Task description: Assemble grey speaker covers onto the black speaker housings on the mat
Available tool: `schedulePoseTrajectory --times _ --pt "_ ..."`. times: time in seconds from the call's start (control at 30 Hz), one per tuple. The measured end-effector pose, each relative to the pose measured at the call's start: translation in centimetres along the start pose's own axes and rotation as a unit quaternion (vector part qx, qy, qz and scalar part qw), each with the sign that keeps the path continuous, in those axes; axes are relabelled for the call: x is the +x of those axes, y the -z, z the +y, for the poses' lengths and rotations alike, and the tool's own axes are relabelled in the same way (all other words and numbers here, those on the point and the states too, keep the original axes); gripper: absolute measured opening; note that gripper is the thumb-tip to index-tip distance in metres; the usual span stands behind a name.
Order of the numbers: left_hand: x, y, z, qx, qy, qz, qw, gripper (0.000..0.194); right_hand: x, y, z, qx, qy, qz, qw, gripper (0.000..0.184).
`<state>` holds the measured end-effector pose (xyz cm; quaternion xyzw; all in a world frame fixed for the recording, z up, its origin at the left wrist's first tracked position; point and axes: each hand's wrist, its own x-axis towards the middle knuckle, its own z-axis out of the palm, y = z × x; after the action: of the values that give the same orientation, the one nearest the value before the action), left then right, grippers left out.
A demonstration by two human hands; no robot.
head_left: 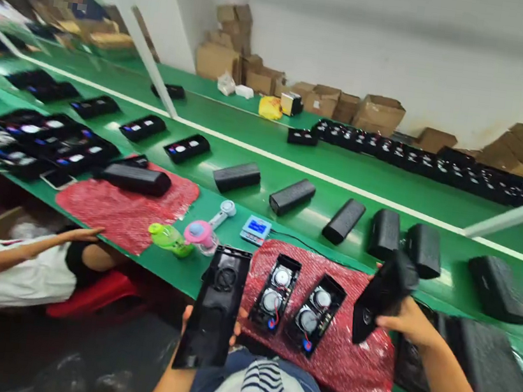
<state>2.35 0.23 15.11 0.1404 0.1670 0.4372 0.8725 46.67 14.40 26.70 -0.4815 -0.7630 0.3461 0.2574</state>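
My left hand (187,320) grips a long black plastic speaker casing (212,318) from beneath, its glossy hollow side facing up. My right hand (407,323) is closed around another black speaker casing (377,301), tilted and slightly blurred, above the right part of a red bubble-wrap mat (354,369). Between my hands, two open speaker halves lie on the mat: a left one (276,291) and a right one (316,314). Each shows two round drivers, with red wires and a blue spot at its near end.
Closed black speakers (293,197) stand along the green bench (267,152). Beyond the mat are a small blue meter (256,230), a pink handheld fan (201,236) and a green bottle-like item (169,239). At left, a person's arm (42,251) reaches toward another red mat (119,216).
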Motion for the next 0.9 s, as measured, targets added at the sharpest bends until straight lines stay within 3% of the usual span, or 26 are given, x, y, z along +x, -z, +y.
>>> schedulePoseTrajectory --times 0.1,0.2,0.27,0.33,0.47,0.63,0.9 --pt "-0.6 0.5 -0.7 -0.04 -0.031 -0.023 0.998 0.099 0.0 -1.8 -0.7 -0.173 0.045 -0.107 0.978 0.098" --pt "-1.6 0.7 -1.7 -0.045 -0.046 0.001 0.998 0.099 0.6 -6.1 -1.3 -0.339 0.123 -0.258 0.896 0.097" --pt "-2.1 0.6 -2.5 -0.038 -0.091 0.039 0.994 0.098 0.6 -9.0 -1.3 -0.378 0.172 -0.341 0.844 0.093" --pt "-2.5 0.4 -3.2 -0.039 -0.134 0.067 0.988 0.098 0.5 -11.0 -0.8 -0.387 0.208 -0.391 0.809 0.085" --pt "-3.2 0.3 -4.2 -0.054 -0.142 0.066 0.986 0.1 1.4 -12.8 0.8 -0.413 0.231 -0.411 0.779 0.078" --pt "-3.6 0.2 -5.0 -0.07 -0.198 0.073 0.975 0.101 2.7 -13.7 2.2 -0.429 0.246 -0.41 0.766 0.08" --pt "-4.5 0.0 -6.2 -0.082 -0.225 0.088 0.967 0.096 3.0 -14.3 2.1 -0.45 0.249 -0.405 0.756 0.077"
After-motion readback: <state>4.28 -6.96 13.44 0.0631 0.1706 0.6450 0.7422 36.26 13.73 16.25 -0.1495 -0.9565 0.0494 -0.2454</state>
